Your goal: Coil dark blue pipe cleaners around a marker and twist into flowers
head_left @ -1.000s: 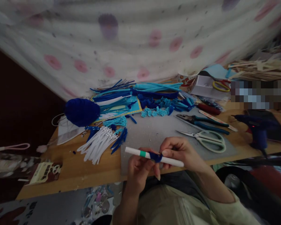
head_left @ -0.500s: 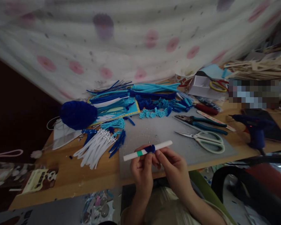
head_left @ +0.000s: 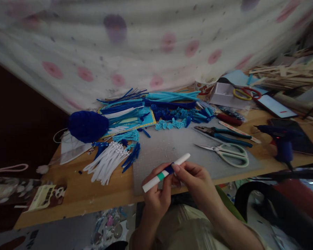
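Observation:
A white marker (head_left: pixel 182 159) with a green band slants over the near edge of the grey cutting mat (head_left: pixel 151 152), its right end higher. Around its middle is a short dark blue fuzzy piece, apparently pipe cleaner (head_left: pixel 169 169). My left hand (head_left: pixel 158 194) is closed on the marker from below, fingers behind it and thumb near the blue piece. With thumb and fingertips, my right hand (head_left: pixel 194 177) pinches at the blue piece against the marker; the fingers partly hide it. Scissors (head_left: pixel 232 154) and pliers (head_left: pixel 224 135) lie on the mat to the right.
White pipe cleaner loops with beads (head_left: pixel 106 163) lie left of the mat, near a dark blue fuzzy ball (head_left: pixel 88 126). Light blue flower shapes (head_left: pixel 170 124) and pipe cleaner bundles (head_left: pixel 172 96) lie behind. A glue gun (head_left: pixel 283 139) and phone (head_left: pixel 278 106) are at right.
The marker has tilted more steeply, its left end dropping nearer to me. My right thumb has moved onto the blue piece. A blurred patch at the right now shows a phone.

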`<state>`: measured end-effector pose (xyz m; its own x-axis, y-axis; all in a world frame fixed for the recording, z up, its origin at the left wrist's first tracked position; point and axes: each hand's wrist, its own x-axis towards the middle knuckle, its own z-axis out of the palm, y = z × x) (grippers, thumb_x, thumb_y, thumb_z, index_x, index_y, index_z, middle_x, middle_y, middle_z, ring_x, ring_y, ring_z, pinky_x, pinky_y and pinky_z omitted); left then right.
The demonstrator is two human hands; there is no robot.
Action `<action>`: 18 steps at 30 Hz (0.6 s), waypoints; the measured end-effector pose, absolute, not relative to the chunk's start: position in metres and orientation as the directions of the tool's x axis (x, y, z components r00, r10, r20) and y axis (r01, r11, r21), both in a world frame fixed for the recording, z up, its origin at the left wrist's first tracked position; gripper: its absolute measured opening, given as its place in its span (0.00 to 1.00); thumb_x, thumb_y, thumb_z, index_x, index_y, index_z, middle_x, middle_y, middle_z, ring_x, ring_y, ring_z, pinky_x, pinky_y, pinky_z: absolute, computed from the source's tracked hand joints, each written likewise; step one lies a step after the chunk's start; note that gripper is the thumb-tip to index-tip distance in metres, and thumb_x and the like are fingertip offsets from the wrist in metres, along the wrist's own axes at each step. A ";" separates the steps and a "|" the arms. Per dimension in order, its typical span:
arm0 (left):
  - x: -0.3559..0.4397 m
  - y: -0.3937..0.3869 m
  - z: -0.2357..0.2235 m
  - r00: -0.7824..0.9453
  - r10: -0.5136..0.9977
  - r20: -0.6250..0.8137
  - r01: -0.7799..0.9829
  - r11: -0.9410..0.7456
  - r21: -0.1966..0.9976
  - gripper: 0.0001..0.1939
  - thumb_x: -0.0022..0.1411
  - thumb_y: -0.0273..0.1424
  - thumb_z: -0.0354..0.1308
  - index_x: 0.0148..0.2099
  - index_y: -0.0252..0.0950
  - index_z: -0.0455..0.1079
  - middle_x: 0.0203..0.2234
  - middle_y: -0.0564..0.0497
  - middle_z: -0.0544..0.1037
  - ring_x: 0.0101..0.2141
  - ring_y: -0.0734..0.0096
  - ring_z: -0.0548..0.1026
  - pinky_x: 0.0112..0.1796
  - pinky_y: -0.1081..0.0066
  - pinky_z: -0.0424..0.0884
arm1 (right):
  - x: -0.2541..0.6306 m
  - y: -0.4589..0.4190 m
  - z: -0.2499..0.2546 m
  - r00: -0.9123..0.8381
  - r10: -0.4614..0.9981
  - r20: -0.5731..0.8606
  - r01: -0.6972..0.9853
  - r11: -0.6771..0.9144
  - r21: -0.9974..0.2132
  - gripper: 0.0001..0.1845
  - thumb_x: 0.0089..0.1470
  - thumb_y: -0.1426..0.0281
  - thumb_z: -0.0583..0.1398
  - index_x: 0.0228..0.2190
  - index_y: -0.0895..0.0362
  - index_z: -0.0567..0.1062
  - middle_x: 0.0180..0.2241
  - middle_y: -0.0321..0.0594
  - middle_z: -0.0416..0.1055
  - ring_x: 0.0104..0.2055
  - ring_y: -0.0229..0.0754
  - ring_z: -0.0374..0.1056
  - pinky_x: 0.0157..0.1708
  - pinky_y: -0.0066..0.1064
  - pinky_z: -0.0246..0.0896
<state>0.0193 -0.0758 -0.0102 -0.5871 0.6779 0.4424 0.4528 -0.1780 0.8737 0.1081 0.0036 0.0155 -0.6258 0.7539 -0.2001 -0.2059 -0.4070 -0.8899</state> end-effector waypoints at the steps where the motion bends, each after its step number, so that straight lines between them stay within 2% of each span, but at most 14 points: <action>1: 0.017 -0.076 -0.011 -0.548 0.689 0.474 0.505 -0.179 0.844 0.10 0.63 0.26 0.56 0.46 0.36 0.75 0.38 0.45 0.82 0.39 0.65 0.80 0.40 0.72 0.76 | 0.108 0.004 0.012 -0.634 0.744 -0.211 -0.218 -0.434 -0.874 0.20 0.47 0.58 0.68 0.17 0.59 0.73 0.17 0.33 0.67 0.20 0.32 0.59 0.23 0.25 0.56; 4: 0.013 -0.075 -0.010 -0.508 0.733 0.453 0.503 -0.174 0.846 0.12 0.64 0.26 0.55 0.49 0.36 0.74 0.40 0.44 0.82 0.41 0.65 0.80 0.42 0.71 0.75 | 0.108 0.006 0.006 -0.639 0.722 -0.266 -0.247 -0.520 -0.817 0.22 0.44 0.56 0.69 0.15 0.59 0.70 0.15 0.32 0.63 0.20 0.31 0.56 0.21 0.25 0.52; 8: 0.004 -0.076 0.001 -0.459 0.860 0.222 0.272 -0.102 0.957 0.15 0.62 0.30 0.60 0.51 0.38 0.73 0.41 0.46 0.81 0.39 0.66 0.79 0.41 0.71 0.75 | 0.108 0.013 0.002 -0.627 0.699 -0.345 -0.220 -0.583 -0.782 0.24 0.39 0.55 0.71 0.15 0.59 0.69 0.13 0.29 0.58 0.17 0.30 0.53 0.19 0.25 0.50; 10: -0.005 -0.079 0.009 -0.396 0.906 0.149 0.222 -0.063 0.973 0.17 0.60 0.32 0.62 0.52 0.39 0.73 0.40 0.47 0.81 0.37 0.66 0.79 0.42 0.69 0.75 | 0.109 0.016 0.000 -0.632 0.689 -0.354 -0.203 -0.588 -0.783 0.23 0.38 0.55 0.71 0.16 0.60 0.71 0.13 0.29 0.58 0.17 0.29 0.52 0.18 0.24 0.50; 15: -0.015 -0.085 0.022 -0.291 0.931 0.220 0.361 -0.106 0.926 0.19 0.62 0.30 0.58 0.56 0.43 0.72 0.45 0.45 0.76 0.46 0.63 0.73 0.48 0.65 0.70 | 0.110 0.017 0.000 -0.645 0.682 -0.346 -0.212 -0.594 -0.776 0.22 0.39 0.56 0.71 0.16 0.60 0.71 0.14 0.28 0.58 0.17 0.29 0.53 0.17 0.23 0.51; 18: -0.005 -0.085 0.019 -0.352 0.921 0.167 0.215 -0.094 0.972 0.23 0.61 0.37 0.58 0.59 0.43 0.70 0.45 0.43 0.74 0.41 0.63 0.73 0.44 0.64 0.71 | 0.109 0.014 0.005 -0.640 0.678 -0.362 -0.228 -0.618 -0.753 0.21 0.38 0.55 0.71 0.18 0.60 0.74 0.16 0.30 0.63 0.18 0.29 0.56 0.17 0.22 0.53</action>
